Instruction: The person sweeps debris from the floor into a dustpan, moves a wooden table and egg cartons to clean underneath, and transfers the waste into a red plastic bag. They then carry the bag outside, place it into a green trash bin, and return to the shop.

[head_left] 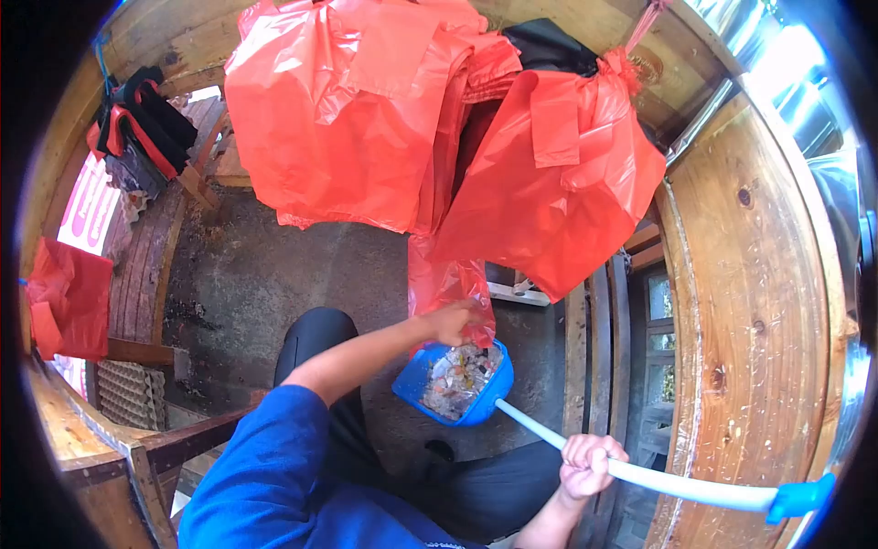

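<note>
My right hand (588,465) grips the white handle (658,479) of a blue dustpan (453,384), low in the view. The pan is tilted and holds a heap of scrap paper and litter (457,375). My left hand (451,322) reaches over the pan and pinches the lower edge of a red plastic bag (445,284) that hangs just above the litter. My blue sleeve (265,476) fills the bottom left.
A bunch of red plastic bags (412,119) hangs overhead. A wooden counter (759,302) curves along the right. A wooden bench (146,265) runs on the left, with another red bag (64,297) and egg trays (133,393). Concrete floor (247,274) lies below.
</note>
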A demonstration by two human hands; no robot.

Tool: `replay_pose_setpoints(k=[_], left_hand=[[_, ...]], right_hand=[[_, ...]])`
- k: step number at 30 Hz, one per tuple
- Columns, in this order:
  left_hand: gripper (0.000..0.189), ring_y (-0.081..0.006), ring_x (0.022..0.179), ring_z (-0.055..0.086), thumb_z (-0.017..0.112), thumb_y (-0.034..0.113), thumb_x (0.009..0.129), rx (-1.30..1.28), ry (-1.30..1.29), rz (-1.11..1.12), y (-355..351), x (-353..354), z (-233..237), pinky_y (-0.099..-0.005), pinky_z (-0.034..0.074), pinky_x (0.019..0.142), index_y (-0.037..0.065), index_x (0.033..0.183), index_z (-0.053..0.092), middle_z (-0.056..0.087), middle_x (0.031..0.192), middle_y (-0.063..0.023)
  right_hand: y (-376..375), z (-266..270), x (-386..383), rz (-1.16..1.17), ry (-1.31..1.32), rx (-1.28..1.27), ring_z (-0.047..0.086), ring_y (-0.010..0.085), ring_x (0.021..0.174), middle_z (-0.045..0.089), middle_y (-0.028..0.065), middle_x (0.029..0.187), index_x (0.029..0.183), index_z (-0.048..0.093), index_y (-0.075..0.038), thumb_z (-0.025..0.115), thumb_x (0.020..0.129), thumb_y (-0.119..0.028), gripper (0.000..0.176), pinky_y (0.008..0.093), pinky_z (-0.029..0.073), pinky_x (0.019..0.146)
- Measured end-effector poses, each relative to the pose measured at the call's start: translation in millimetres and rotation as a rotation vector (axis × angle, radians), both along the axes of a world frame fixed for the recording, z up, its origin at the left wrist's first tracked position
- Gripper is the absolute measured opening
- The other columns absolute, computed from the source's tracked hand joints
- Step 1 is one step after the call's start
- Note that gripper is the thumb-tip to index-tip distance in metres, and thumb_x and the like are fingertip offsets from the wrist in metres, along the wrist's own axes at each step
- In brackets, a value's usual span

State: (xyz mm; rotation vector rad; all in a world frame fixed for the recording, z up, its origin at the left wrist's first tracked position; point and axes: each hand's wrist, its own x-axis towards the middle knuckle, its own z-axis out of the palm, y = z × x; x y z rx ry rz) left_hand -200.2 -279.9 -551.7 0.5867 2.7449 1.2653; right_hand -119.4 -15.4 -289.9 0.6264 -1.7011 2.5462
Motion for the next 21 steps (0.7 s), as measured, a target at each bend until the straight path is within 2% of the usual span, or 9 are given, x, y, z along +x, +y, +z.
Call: replay_pose_setpoints(k=[1, 2, 4, 6, 9, 12, 14, 17, 21], left_hand=[[0.051, -0.0398, 0.114, 0.046, 0.065, 0.019, 0.064, 0.123, 0.160, 0.208, -0.6, 11.1, 4.4, -0.0450, 0.039, 0.097, 0.007, 0.113, 0.058, 0.048, 0.123, -0.0248], [0.072, -0.0429, 0.125, 0.033, 0.068, 0.020, 0.061, 0.139, 0.070, 0.324, -5.1, 14.7, -4.2, -0.0474, 0.030, 0.104, 0.008, 0.128, 0.044, 0.035, 0.134, -0.0265], [0.071, -0.0415, 0.125, 0.033, 0.067, 0.022, 0.064, 0.149, -0.179, 0.791, -2.0, 29.7, -20.1, -0.0464, 0.031, 0.104, 0.008, 0.129, 0.044, 0.039, 0.131, -0.0256], [0.073, -0.0416, 0.122, 0.037, 0.066, 0.023, 0.067, -0.079, -0.681, 0.930, -0.8, 38.7, -52.5, -0.0453, 0.035, 0.102, 0.009, 0.133, 0.038, 0.038, 0.132, -0.0253], [0.059, -0.0357, 0.112, 0.051, 0.064, 0.024, 0.070, -0.085, -0.734, 0.824, -4.2, 53.1, -96.8, -0.0412, 0.043, 0.094, 0.008, 0.125, 0.048, 0.052, 0.120, -0.0209], [0.039, -0.0310, 0.096, 0.061, 0.063, 0.021, 0.072, 0.232, -0.686, 0.682, 4.7, 59.6, -111.0, -0.0388, 0.049, 0.083, 0.006, 0.108, 0.060, 0.064, 0.099, -0.0159], [0.020, -0.0300, 0.086, 0.063, 0.062, 0.018, 0.075, 0.146, -0.558, 0.997, 12.0, 61.6, -114.6, -0.0384, 0.049, 0.077, 0.005, 0.091, 0.064, 0.066, 0.084, -0.0134], [0.015, -0.0328, 0.087, 0.062, 0.061, 0.015, 0.079, 0.201, -0.471, 1.122, 8.5, 72.0, -104.7, -0.0411, 0.049, 0.076, 0.006, 0.090, 0.063, 0.065, 0.088, -0.0155], [0.022, -0.0353, 0.099, 0.057, 0.058, 0.023, 0.083, 0.071, -0.415, 0.932, -7.8, 87.1, -96.3, -0.0426, 0.047, 0.081, 0.004, 0.094, 0.060, 0.061, 0.096, -0.0175]], right_hand=[[0.4, -8.5, -3.2, 0.035, 0.083, 0.079, 0.023, 0.0081, 0.034, 0.029, 0.0008, 0.044, 0.062, 0.027, -0.009, 0.038, 0.087, -0.005, 0.028, 0.0236, 0.020, 0.031], [-2.6, -14.0, -4.0, 0.008, 0.063, 0.075, 0.023, 0.0082, 0.034, 0.029, 0.0009, 0.044, 0.062, 0.027, -0.009, 0.038, 0.087, -0.005, 0.027, 0.0237, 0.020, 0.031], [-4.6, -29.8, -9.6, -0.003, 0.068, 0.091, 0.024, 0.0087, 0.035, 0.029, 0.0010, 0.046, 0.066, 0.029, -0.009, 0.037, 0.088, -0.005, 0.024, 0.0239, 0.020, 0.031], [-6.5, -46.3, -13.7, -0.003, 0.086, 0.081, 0.023, 0.0085, 0.035, 0.029, 0.0010, 0.046, 0.067, 0.029, -0.009, 0.038, 0.089, -0.007, 0.024, 0.0237, 0.020, 0.032], [-8.6, -55.9, -14.6, -0.035, 0.089, 0.084, 0.023, 0.0081, 0.034, 0.028, 0.0008, 0.045, 0.066, 0.028, -0.009, 0.039, 0.089, -0.008, 0.026, 0.0235, 0.020, 0.032], [-2.0, -57.0, -14.7, -0.040, 0.073, 0.090, 0.023, 0.0080, 0.035, 0.028, 0.0008, 0.045, 0.065, 0.027, -0.010, 0.039, 0.090, -0.008, 0.028, 0.0232, 0.020, 0.032], [0.6, -53.0, -14.3, -0.060, 0.068, 0.067, 0.022, 0.0079, 0.035, 0.028, 0.0005, 0.045, 0.063, 0.026, -0.011, 0.039, 0.090, -0.009, 0.030, 0.0228, 0.020, 0.033], [6.5, -54.5, -9.8, -0.158, -0.021, -0.033, 0.024, 0.0084, 0.035, 0.031, 0.0014, 0.044, 0.061, 0.030, -0.009, 0.045, 0.086, -0.005, 0.029, 0.0233, 0.021, 0.033], [7.9, -40.2, -10.0, -0.183, 0.007, 0.027, 0.021, 0.0071, 0.034, 0.027, -0.0012, 0.044, 0.063, 0.028, -0.011, 0.038, 0.092, -0.013, 0.031, 0.0224, 0.019, 0.032]])
